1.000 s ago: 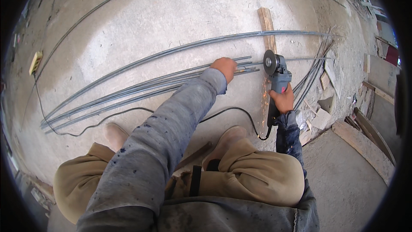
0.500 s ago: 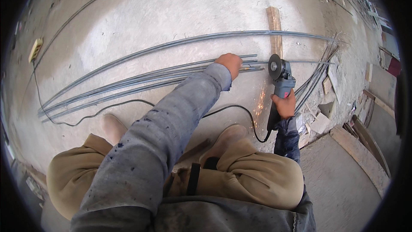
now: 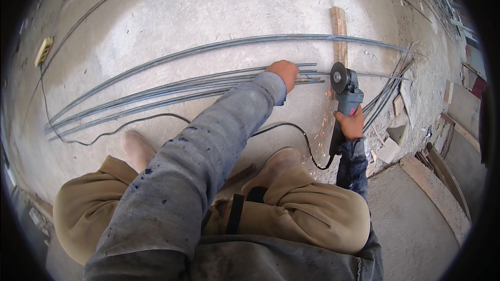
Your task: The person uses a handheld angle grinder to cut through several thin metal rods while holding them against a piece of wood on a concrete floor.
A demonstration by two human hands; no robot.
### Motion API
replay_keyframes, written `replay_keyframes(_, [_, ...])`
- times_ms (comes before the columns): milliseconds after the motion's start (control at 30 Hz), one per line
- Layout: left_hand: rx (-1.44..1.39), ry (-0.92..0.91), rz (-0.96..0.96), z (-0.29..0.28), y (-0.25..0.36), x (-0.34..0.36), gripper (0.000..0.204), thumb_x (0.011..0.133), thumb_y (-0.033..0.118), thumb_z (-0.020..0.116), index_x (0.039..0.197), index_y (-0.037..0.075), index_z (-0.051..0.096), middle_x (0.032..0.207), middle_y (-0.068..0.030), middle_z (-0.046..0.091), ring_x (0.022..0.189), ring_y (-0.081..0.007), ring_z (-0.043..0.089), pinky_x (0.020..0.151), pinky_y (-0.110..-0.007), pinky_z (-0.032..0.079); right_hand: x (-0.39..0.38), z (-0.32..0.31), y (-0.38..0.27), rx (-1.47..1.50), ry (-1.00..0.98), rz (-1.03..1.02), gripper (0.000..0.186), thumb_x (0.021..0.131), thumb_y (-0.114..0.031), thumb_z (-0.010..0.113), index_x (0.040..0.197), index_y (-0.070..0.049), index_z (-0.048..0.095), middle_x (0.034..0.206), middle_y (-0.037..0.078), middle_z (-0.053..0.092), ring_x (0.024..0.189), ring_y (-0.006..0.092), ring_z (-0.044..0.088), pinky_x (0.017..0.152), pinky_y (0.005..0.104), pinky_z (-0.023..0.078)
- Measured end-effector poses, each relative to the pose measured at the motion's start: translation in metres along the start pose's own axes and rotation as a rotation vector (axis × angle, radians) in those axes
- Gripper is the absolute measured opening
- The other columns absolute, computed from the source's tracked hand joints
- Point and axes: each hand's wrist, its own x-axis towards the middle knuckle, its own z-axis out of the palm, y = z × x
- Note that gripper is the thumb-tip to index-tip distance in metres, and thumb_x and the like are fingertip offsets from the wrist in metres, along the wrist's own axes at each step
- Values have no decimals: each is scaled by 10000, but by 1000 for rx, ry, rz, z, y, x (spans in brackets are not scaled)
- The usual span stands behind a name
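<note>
I squat over a bundle of long steel rods point(image 3: 172, 91) lying across a concrete floor. My left hand point(image 3: 284, 71) presses down on the rods near their cut ends. My right hand point(image 3: 350, 124) grips the handle of a grey angle grinder point(image 3: 345, 89). Its disc point(image 3: 338, 77) meets a thin rod just right of my left hand, above a wooden batten point(image 3: 339, 34) that lies under the rods. Orange sparks point(image 3: 327, 119) fly down toward me.
The grinder's black cord point(image 3: 156, 119) loops left across the floor toward a yellow socket block point(image 3: 44, 51). More rods point(image 3: 388, 91), broken tile pieces point(image 3: 388, 148) and wooden boards point(image 3: 435, 190) lie at the right. My boots point(image 3: 273, 164) stand below the rods.
The grinder has shifted slightly and sparks show more clearly below the disc. My left hand stays pressed on the rods.
</note>
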Motion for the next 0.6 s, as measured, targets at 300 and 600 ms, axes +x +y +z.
replay_keyframes(300, [1,-13,-18,-1,5,1,214,903,157,516,938,28,683,923,-205,660,895,-359,632,824,-442,492,-3,-1,25,-33,1,35,545,624,-160,724,1113,-5,539,960,121,647,851,234,619,772,343,486])
replay_keyframes(600, [-29,10,-23,0,4,1,179,862,93,543,953,29,685,944,-206,662,916,-363,630,831,-435,494,19,2,13,-27,18,23,519,614,-158,738,1068,10,552,939,128,644,831,233,617,763,348,487])
